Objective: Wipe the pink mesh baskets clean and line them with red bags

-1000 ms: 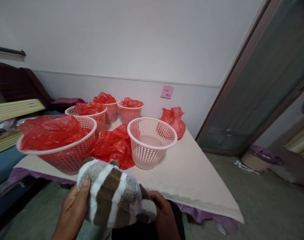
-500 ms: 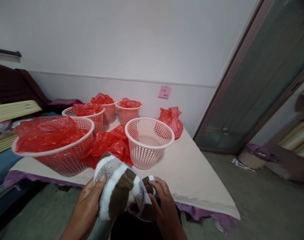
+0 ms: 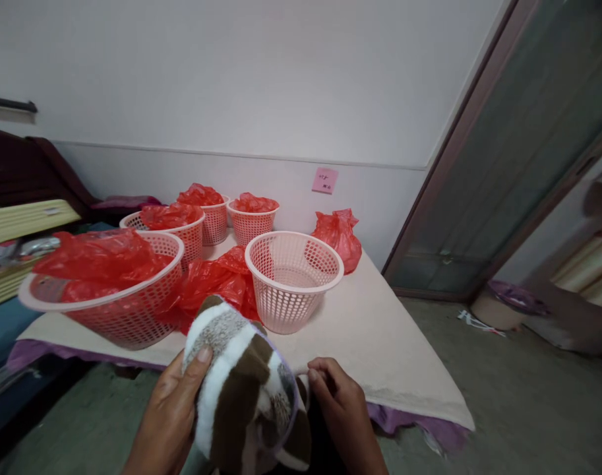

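In front of me is a fuzzy plush fabric piece (image 3: 236, 389) with brown, white and grey stripes and a thin purple edging; its exact kind is unclear. My left hand (image 3: 175, 399) is closed on its left side, thumb on top. At its right edge my right hand (image 3: 343, 402) pinches a thin, pale strip or loop that seems to belong to the piece. Just beyond the fabric stand an empty pink basket (image 3: 291, 307) and a crumpled red plastic bag (image 3: 214, 284) on the cloth-covered table (image 3: 380, 336).
A large pink basket (image 3: 132, 323) with red plastic stands at left, and several more lined baskets (image 3: 254, 224) are behind it. A tied red bag (image 3: 337, 241) sits by the wall under a pink note (image 3: 325, 180). A bin (image 3: 503, 307) is on the floor at right.
My right hand has moved a little right and away from the fabric, its fingers now pinching a thin strip. The fabric's opening has spread wider and dropped lower. My left hand keeps its hold.
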Action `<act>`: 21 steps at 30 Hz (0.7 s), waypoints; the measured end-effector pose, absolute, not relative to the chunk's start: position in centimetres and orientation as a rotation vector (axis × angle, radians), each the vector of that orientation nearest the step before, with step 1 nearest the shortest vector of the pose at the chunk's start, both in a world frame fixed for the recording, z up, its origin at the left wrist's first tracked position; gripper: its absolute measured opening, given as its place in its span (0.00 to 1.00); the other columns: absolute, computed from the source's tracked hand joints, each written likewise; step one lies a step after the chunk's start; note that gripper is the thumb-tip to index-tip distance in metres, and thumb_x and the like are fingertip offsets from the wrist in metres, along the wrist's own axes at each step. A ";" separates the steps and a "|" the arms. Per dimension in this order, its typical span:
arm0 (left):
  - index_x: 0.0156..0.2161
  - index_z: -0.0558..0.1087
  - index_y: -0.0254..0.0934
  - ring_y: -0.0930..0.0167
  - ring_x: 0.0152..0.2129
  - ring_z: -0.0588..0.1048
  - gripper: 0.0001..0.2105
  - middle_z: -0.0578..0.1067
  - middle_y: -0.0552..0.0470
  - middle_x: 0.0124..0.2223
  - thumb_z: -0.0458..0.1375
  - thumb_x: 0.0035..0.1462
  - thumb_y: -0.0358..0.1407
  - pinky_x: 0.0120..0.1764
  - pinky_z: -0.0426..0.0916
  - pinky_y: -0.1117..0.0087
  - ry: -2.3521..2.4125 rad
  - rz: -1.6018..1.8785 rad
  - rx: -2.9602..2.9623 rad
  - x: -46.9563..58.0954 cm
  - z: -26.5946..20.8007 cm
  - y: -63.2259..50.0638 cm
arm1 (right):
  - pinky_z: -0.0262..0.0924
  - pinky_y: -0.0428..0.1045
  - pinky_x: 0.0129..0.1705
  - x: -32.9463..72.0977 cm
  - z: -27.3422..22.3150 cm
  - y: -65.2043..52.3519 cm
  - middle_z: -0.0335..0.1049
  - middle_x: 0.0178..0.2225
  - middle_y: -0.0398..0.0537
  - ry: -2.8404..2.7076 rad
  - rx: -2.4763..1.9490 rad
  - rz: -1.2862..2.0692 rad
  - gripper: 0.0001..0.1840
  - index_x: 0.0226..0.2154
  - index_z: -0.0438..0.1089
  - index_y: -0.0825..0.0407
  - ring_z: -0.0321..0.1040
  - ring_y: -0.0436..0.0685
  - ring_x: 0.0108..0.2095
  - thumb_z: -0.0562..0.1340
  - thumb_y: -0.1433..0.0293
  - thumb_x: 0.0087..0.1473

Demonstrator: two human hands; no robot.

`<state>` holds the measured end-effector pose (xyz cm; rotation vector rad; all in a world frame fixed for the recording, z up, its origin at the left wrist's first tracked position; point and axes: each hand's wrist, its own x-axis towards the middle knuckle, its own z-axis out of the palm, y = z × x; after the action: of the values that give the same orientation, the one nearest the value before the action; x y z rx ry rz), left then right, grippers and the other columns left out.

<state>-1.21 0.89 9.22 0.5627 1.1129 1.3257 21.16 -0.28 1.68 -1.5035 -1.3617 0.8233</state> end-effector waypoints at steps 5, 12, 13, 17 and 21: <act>0.59 0.67 0.44 0.62 0.38 0.80 0.37 0.81 0.51 0.45 0.69 0.43 0.49 0.35 0.75 0.73 1.180 1.376 0.586 -2.4 8.8 1.0 | 0.62 0.50 0.38 24.4 0.0 0.5 0.73 0.32 0.49 -1.084 -1.570 0.555 0.22 0.36 0.71 0.53 0.69 0.58 0.34 0.59 0.50 0.51; 0.56 0.70 0.40 0.62 0.33 0.79 0.36 0.82 0.50 0.37 0.69 0.42 0.51 0.32 0.74 0.72 1.261 1.248 0.713 -1.4 7.2 0.9 | 0.64 0.54 0.44 21.3 0.3 -0.3 0.76 0.38 0.54 -1.023 -1.147 1.126 0.30 0.42 0.73 0.53 0.72 0.63 0.41 0.67 0.48 0.44; 0.55 0.71 0.39 0.62 0.32 0.79 0.34 0.81 0.49 0.36 0.68 0.43 0.51 0.31 0.74 0.72 1.240 1.212 0.772 -0.5 6.9 0.6 | 0.64 0.55 0.47 19.8 0.5 -0.7 0.76 0.43 0.55 -1.073 -0.979 1.286 0.34 0.46 0.72 0.52 0.72 0.64 0.45 0.68 0.47 0.41; 0.47 0.76 0.36 0.67 0.26 0.74 0.24 0.79 0.50 0.33 0.65 0.48 0.50 0.29 0.69 0.73 1.102 1.100 1.038 2.7 6.1 -0.5 | 0.65 0.57 0.44 15.4 0.5 -2.1 0.77 0.39 0.53 -1.054 -0.660 1.739 0.38 0.49 0.72 0.49 0.73 0.66 0.43 0.73 0.51 0.36; 0.45 0.77 0.39 0.69 0.28 0.73 0.21 0.78 0.51 0.34 0.65 0.48 0.48 0.35 0.69 0.72 1.000 1.091 1.094 2.7 5.4 -0.2 | 0.64 0.60 0.48 15.2 -0.1 -2.5 0.78 0.36 0.52 -0.807 -0.666 1.699 0.32 0.44 0.75 0.51 0.75 0.66 0.41 0.76 0.57 0.34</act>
<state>2.69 -0.20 5.36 1.0940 0.9999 1.0911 15.19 -2.52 -0.11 -0.6655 -0.8070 1.6987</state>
